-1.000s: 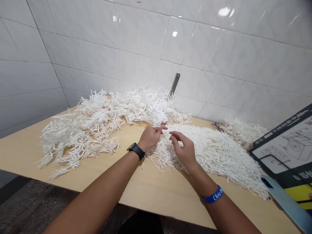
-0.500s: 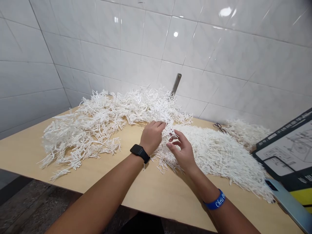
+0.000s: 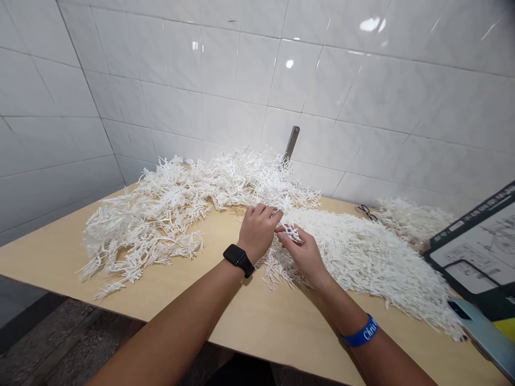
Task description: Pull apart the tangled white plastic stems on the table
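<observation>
My left hand point(image 3: 260, 229), with a black watch at its wrist, has its fingers closed on a white branching plastic piece point(image 3: 290, 231). The thumb and fingers of my right hand point(image 3: 304, 255) pinch the same piece from the right. Its thin prongs stick out between the two hands; the rest is hidden by my fingers. Behind and to the left lies a loose heap of larger white branched pieces point(image 3: 145, 214). A dense pile of small white pieces point(image 3: 362, 257) spreads under and to the right of my right hand.
A metal bar point(image 3: 291, 145) rises behind the heap near the tiled wall point(image 3: 241, 69). Scissors point(image 3: 366, 212) lie by a smaller white pile point(image 3: 414, 217). At the right are a phone point(image 3: 478, 332) and a dark printed box point(image 3: 478, 252). The wooden table point(image 3: 257, 327) ends close to me.
My right hand has closed its fingers onto the white branching piece and come nearer my left hand. The view has shifted slightly.
</observation>
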`<control>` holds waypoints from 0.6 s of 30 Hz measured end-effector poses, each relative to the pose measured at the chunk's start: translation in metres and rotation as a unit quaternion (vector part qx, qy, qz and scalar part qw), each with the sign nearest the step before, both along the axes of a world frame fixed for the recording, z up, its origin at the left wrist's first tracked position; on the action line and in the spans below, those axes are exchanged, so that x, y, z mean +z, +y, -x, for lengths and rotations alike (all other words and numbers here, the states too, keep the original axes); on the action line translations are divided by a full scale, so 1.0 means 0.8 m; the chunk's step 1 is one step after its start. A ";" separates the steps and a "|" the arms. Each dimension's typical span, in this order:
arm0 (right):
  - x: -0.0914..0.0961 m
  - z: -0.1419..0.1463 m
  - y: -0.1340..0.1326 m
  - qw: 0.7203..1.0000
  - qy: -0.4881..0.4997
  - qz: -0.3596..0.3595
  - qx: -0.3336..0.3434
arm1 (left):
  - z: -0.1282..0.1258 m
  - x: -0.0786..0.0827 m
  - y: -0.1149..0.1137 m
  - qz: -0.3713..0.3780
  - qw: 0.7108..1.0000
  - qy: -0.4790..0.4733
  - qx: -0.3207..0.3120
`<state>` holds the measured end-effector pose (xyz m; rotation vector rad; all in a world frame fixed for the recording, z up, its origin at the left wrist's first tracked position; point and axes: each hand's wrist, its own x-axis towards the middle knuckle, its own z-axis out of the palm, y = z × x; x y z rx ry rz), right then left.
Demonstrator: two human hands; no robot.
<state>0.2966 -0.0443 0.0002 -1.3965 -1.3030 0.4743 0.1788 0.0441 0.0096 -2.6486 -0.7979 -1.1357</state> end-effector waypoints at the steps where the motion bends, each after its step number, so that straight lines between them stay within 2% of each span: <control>1: -0.001 -0.001 0.001 1.000 0.008 -0.005 0.000 | 0.000 -0.002 0.002 0.023 1.000 -0.015 -0.007; 4: -0.003 -0.004 0.002 1.000 0.028 -0.006 0.003 | -0.001 -0.009 0.010 0.144 0.985 -0.089 -0.032; 6: -0.003 -0.005 0.002 0.999 0.037 -0.003 0.007 | -0.002 -0.013 0.016 0.245 0.957 -0.144 -0.059; 10: -0.003 -0.006 0.002 0.997 0.072 0.012 0.034 | -0.005 -0.016 0.023 0.419 0.874 -0.227 -0.097; 13: -0.003 -0.008 0.003 0.987 0.140 0.025 0.079 | -0.008 -0.012 0.024 0.512 0.801 -0.275 -0.146; 18: 0.000 -0.010 0.003 0.964 0.239 0.024 0.118 | -0.012 -0.013 0.020 0.614 0.699 -0.207 -0.303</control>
